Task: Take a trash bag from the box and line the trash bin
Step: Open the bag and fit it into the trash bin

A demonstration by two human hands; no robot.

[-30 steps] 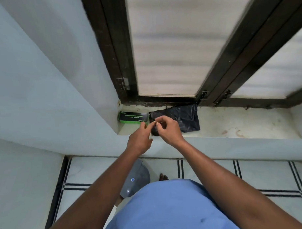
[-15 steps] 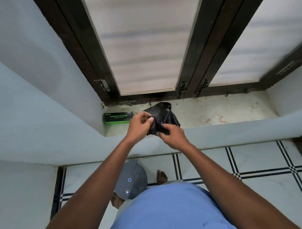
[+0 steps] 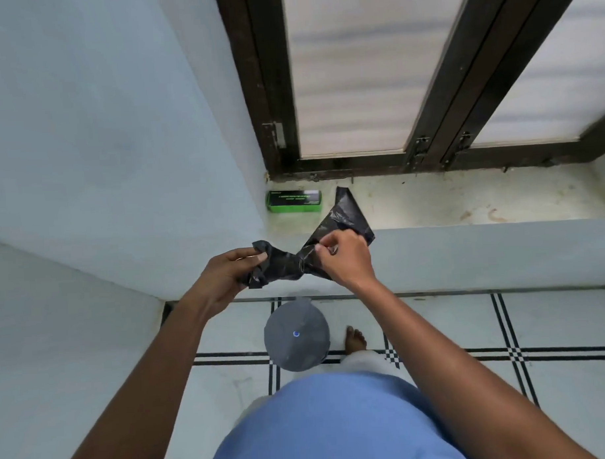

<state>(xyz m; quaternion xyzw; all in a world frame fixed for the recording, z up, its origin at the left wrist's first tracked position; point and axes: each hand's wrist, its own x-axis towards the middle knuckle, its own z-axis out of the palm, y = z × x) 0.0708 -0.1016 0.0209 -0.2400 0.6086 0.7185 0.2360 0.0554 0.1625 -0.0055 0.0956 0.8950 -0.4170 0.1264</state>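
A crumpled black trash bag (image 3: 288, 264) is stretched between both hands in front of the window ledge. My left hand (image 3: 227, 276) grips its bunched left end. My right hand (image 3: 343, 258) pinches the right part, and a loose flap sticks up over the sill. The green and black bag box (image 3: 293, 201) lies on the sill's left corner, apart from the bag. A round grey trash bin (image 3: 296, 336) with a closed lid and a small blue light stands on the floor below my hands.
The stained white window sill (image 3: 464, 203) runs rightward under a dark wooden window frame (image 3: 425, 149). Pale blue walls close in on the left. A bare foot (image 3: 355, 340) stands right of the bin on a white tiled floor (image 3: 554, 320) with black lines.
The bag has come off the sill. My hands have pulled apart and toward me, stretching the bag out between them. The box has stayed on the sill.
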